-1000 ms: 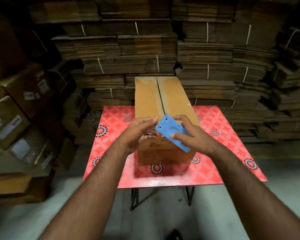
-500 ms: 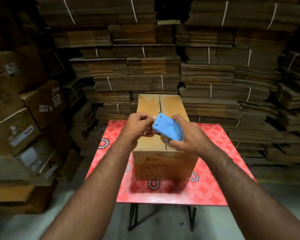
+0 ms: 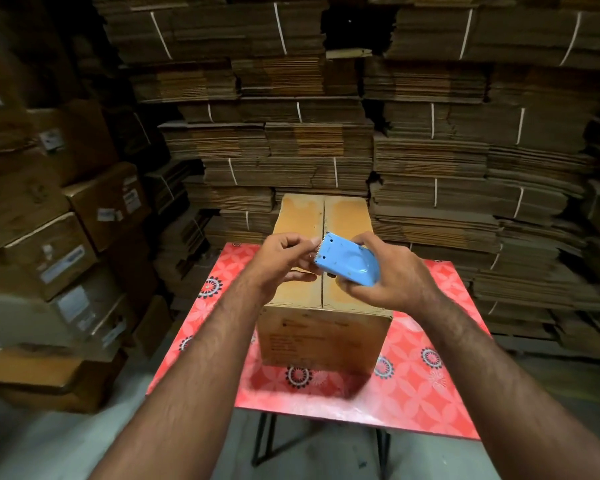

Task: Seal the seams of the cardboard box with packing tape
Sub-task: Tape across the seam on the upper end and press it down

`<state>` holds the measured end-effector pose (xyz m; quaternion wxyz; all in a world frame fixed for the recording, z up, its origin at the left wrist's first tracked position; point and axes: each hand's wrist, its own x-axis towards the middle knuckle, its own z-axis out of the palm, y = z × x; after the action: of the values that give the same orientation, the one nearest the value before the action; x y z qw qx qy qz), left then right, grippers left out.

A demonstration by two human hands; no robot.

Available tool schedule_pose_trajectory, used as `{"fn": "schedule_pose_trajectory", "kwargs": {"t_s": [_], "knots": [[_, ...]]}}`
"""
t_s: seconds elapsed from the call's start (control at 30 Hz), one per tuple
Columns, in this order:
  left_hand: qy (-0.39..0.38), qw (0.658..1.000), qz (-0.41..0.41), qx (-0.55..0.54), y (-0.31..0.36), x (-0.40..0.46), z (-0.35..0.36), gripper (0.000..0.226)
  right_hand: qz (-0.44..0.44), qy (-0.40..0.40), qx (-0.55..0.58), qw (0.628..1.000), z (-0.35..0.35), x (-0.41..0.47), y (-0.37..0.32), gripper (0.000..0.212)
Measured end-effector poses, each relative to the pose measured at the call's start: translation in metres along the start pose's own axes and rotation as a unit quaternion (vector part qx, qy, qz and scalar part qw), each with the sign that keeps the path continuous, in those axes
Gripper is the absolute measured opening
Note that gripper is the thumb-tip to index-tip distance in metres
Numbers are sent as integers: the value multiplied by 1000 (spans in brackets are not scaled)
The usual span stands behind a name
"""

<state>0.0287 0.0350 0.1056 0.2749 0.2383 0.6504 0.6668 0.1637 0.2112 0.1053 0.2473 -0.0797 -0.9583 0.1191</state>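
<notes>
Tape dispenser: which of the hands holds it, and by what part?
The right hand holds the blue tape dispenser by its rear body; the left hand pinches at its toothed end.

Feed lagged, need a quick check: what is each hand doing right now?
Left hand: fingertips pinched at the toothed edge of the blue plastic tape dispenser; tape itself cannot be seen.
Right hand: closed, holding the dispenser.

Two bare forearms rising from the lower corners of the frame, converging at centre. Left hand (image 3: 284, 261) just left of centre, fingers curled, thumb and fingertips pinched together. Right hand (image 3: 392, 275) just right of centre, palm turned inward, fingers and thumb wrapped in a grip. Hands nearly touching.
</notes>
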Motion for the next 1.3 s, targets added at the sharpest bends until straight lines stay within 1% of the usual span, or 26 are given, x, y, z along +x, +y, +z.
{"fn": "schedule_pose_trajectory", "kwargs": {"t_s": [0.07,0.17,0.33,0.4,0.47,0.6,0.67,0.7,0.8,0.87,1.0,1.2,1.3], "knots": [[-7,999,-14,-39,-2,0,-1,44,-4,-5,10,1000,2,3,4,59],[-2,995,-35,-98,-4,-1,-4,38,-17,-24,43,999,4,7,10,59],[63,998,-20,-9,-9,1,1,29,-29,-47,72,996,11,15,18,59],[99,995,-20,7,-11,5,3,30,-39,-70,61,995,13,20,18,60],[140,989,-20,31,-13,10,4,24,-55,-81,37,994,17,24,17,62],[217,973,0,74,-19,17,4,21,-143,-64,-46,987,27,28,20,60],[233,967,8,101,-22,16,4,21,-183,-82,-76,977,29,27,25,60],[230,965,12,124,-22,15,5,20,-189,-89,-83,974,28,26,28,60],[221,961,27,167,-24,13,2,19,-182,-79,-73,977,29,26,30,61],[235,956,38,172,-26,12,-3,18,-177,-68,-64,980,33,27,27,63],[274,946,58,161,-34,12,-11,19,-142,-51,-5,989,39,31,23,63],[306,940,45,144,-50,11,-29,19,-147,-78,-55,984,43,36,11,66],[298,947,32,119,-57,10,-48,21,-134,-109,-69,983,48,37,8,65]]}}
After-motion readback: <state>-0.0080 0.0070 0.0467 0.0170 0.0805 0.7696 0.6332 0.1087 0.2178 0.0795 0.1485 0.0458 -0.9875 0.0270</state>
